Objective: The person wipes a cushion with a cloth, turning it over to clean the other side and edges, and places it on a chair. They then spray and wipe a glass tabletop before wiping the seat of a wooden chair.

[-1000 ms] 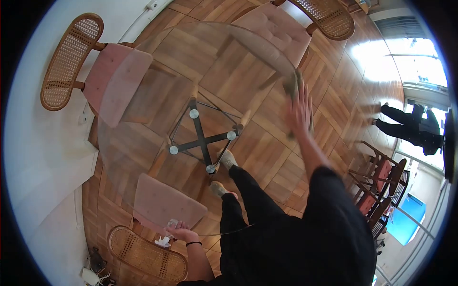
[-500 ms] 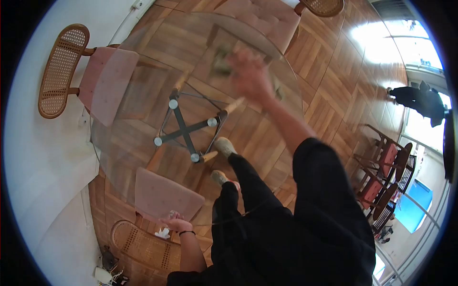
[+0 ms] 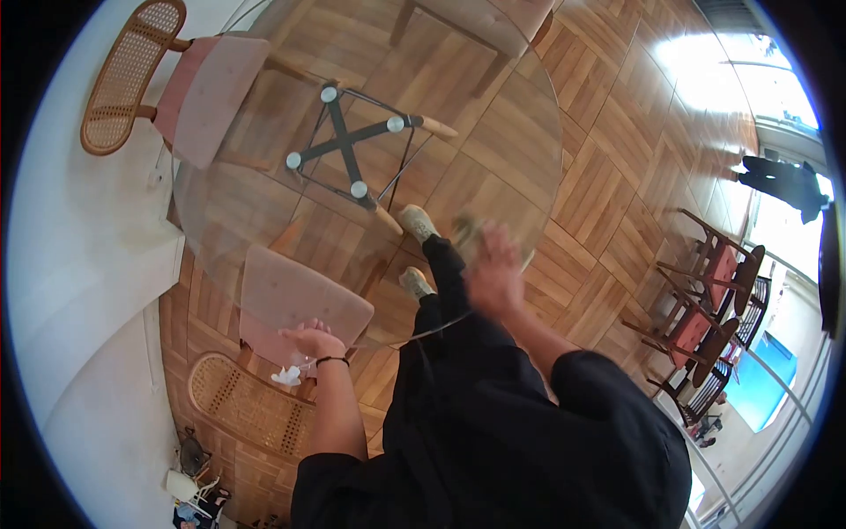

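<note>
My right hand (image 3: 495, 275) presses a crumpled greenish cloth (image 3: 467, 231) against the round glass tabletop (image 3: 507, 132), near its rim on my side. Motion blurs the hand and the cloth. My left hand (image 3: 315, 340), with a dark band at the wrist, hovers by the glass rim over a pink-seated chair (image 3: 304, 295). Its fingers are loosely stretched out, and nothing shows in them. Just below that wrist a white crumpled tissue (image 3: 286, 376) shows against the chair.
Beneath the glass stands a dark cross-shaped base (image 3: 344, 141) with wooden legs. Another cane-backed chair (image 3: 211, 88) is at the left, and a pink seat (image 3: 485, 25) at the far side. Stacked chairs (image 3: 705, 300) stand at the right, and a person (image 3: 780, 183) beyond.
My right hand has swept the cloth from the far side of the glass back toward me. My view has shifted, and my left hand shows higher, over the near chair.
</note>
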Motion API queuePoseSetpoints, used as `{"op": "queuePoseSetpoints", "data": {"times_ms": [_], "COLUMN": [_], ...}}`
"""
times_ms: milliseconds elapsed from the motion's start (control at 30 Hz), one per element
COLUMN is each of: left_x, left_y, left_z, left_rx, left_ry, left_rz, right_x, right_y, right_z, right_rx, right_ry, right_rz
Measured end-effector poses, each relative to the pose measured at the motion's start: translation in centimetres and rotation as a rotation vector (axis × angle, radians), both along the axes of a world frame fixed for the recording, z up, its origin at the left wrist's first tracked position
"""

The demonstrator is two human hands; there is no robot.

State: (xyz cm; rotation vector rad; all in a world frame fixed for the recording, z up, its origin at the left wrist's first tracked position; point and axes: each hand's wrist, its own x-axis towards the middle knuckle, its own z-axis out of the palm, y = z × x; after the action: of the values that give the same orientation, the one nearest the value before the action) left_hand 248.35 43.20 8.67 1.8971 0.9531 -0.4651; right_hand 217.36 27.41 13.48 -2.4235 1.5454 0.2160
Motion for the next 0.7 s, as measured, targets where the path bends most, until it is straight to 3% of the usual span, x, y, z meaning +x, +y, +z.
{"op": "queuePoseSetpoints", "data": {"times_ms": [33, 100, 233, 333, 367, 400, 433, 467, 533, 700], "left_x": [0.0, -0.2, -0.3, 0.0, 0.0, -0.2, -0.6, -0.9, -0.6, 0.0], "left_y": [0.0, 0.1, -0.5, 0.6, 1.0, 0.6, -0.3, -0.7, -0.4, 0.3], "left_z": [0.0, 0.2, 1.4, 0.2, -0.3, 0.3, 1.6, 2.3, 2.0, 1.3], "left_rx": [-0.002, -0.009, -0.058, -0.102, -0.115, -0.110, -0.107, -0.103, -0.116, -0.155], "left_ry": [-0.001, -0.003, 0.025, 0.036, 0.035, 0.026, 0.017, 0.010, 0.016, 0.037], "left_rz": [-0.004, -0.023, 0.005, 0.011, 0.001, 0.010, 0.021, 0.034, 0.019, 0.031], "right_x": [2.0, 5.0, 11.7, 14.4, 13.5, 12.5, 10.2, 7.2, 2.5, -3.9], "right_y": [3.5, 8.9, 2.9, -9.3, -13.1, -16.6, -20.1, -21.3, -21.3, -8.8], "right_z": [0.7, -0.7, -2.7, -1.1, -2.8, -3.5, -2.8, -3.3, -4.3, -5.7], "right_rx": [0.152, 0.167, 0.056, 0.023, -0.124, -0.289, -0.216, -0.353, -0.332, -0.357], "right_ry": [-0.023, -0.240, -0.364, -0.281, -0.425, -0.361, -0.314, -0.212, -0.248, -0.007], "right_rz": [0.138, 0.437, 0.748, 0.568, 0.454, 0.326, 0.271, 0.237, -0.045, -0.093]}}
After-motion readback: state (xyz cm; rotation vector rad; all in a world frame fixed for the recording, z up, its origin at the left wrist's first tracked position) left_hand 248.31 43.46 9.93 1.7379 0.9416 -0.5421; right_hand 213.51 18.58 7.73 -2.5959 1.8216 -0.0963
